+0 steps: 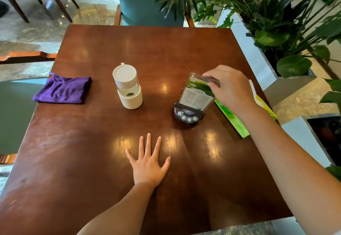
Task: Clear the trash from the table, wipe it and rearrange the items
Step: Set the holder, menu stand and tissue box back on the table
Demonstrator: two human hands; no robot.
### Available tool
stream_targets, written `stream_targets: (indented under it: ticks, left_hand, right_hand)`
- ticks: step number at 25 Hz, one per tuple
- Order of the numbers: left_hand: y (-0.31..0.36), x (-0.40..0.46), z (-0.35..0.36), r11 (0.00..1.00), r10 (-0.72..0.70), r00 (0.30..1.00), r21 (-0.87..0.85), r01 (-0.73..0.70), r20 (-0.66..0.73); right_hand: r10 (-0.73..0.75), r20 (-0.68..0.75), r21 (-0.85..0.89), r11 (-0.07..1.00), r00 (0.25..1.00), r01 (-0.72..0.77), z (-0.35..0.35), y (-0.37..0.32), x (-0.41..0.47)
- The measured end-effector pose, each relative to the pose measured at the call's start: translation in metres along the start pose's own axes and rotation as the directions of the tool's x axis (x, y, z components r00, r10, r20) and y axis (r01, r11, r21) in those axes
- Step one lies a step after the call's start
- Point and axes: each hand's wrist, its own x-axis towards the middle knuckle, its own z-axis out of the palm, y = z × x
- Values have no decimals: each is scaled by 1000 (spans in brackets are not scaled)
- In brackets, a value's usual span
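Room: polished stone floor, a teal chair (147, 0) at the far side of the tabletop, a white planter (258, 57) full of green leafy plants (273, 19) along the right edge.
Tabletop: dark red-brown wood (92, 151), glossy, with lamp reflections near the middle.
Cloth: purple cloth (63, 90), folded, lying at the left edge.
Bottle: white bottle (128, 86) standing upright left of centre, lid closed, clear middle band; what it holds cannot be told.
Sign holder: clear plastic menu stand (197, 94) on a dark round base with buttons (188, 115), right of centre, tilted; a printed green and white card sits inside it.
Box: green and white flat box (232, 118) lying at the right edge, just behind the stand, partly hidden by the right arm.
Left hand: left hand (147, 163) flat on the wood near the front, palm down, grip spread and empty.
Right hand: right hand (228, 87) over the stand, grip pinching its top edge.
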Motion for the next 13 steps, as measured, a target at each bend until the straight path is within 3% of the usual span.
stream_targets:
  ticks: [6,13]
  left_hand:
    - [-1,2,8,1000,1,998,18,0,-57]
    - [-3,2,10,1000,5,997,11,-4,-79]
  right_hand:
    - [-168,96,-6,986,981,169,27,-29,54]
    - [-214,128,22,977,968,213,53,-49,76]
